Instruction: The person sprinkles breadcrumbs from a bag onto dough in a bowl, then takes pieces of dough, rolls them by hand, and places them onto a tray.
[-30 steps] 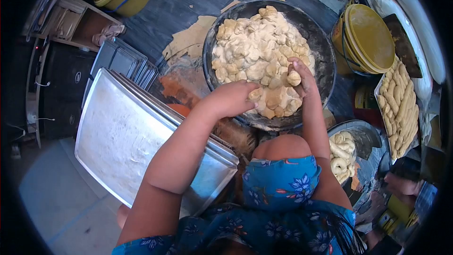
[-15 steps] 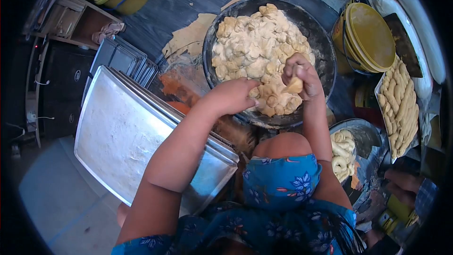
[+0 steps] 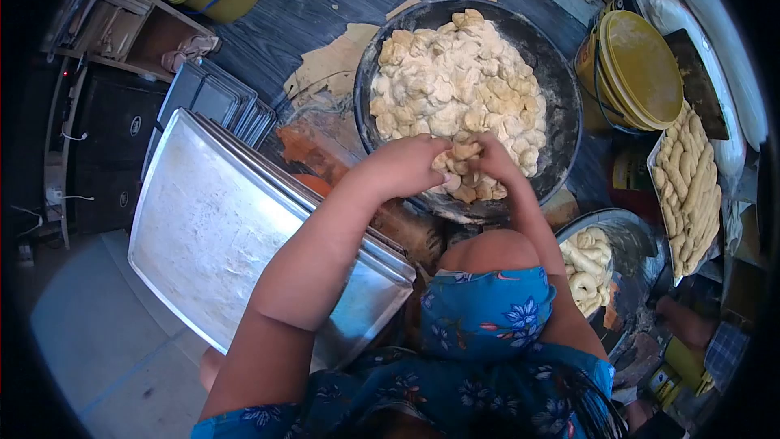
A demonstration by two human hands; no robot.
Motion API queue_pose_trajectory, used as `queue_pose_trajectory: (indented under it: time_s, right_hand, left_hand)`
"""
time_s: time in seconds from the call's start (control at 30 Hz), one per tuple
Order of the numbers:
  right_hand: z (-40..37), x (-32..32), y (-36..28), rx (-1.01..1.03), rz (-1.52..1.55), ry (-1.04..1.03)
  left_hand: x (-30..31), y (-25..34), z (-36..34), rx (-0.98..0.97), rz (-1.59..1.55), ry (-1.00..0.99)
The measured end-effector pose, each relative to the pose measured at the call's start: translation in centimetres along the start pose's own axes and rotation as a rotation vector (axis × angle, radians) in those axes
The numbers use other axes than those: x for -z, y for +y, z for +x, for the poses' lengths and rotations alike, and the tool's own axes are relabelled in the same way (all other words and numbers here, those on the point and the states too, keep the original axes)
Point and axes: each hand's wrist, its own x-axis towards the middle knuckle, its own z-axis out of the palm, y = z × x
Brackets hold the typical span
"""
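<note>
A wide black basin [image 3: 561, 126] holds a heap of floured dough pieces [image 3: 455, 73]. At the heap's near edge, my left hand [image 3: 416, 164] has its fingers curled round some dough at the basin's rim. My right hand [image 3: 494, 159] is closed on a dough piece [image 3: 465, 150], close beside the left hand. The fingertips of both hands are partly hidden among the dough.
Metal trays [image 3: 219, 219] are stacked at the left. A yellow lidded bucket [image 3: 642, 69] and a tray of twisted dough [image 3: 686, 187] stand at the right. A second basin [image 3: 634, 236] holds dough rings [image 3: 587, 268]. Another person's arm [image 3: 686, 323] shows at the lower right.
My right hand has moved down and left, from above the heap's right side to beside my left hand. My left hand has barely moved.
</note>
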Motion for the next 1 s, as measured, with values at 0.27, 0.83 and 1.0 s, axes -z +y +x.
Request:
queue_pose_trajectory:
  time_s: [0.27,0.83,1.0]
  right_hand:
    - [-0.7,6.5,-10.9,0.031,1.201,-0.088]
    - [0.7,9.6,-9.3,-0.039,0.571,0.178]
    - [3.2,-1.0,-3.1,-0.289,-0.661,0.225]
  left_hand:
    - [-0.1,0.2,0.3,0.000,-0.009,-0.001]
    - [1.1,1.7,0.4,-0.001,-0.202,0.307]
    - [0.4,0.9,0.4,0.004,-0.060,0.219]
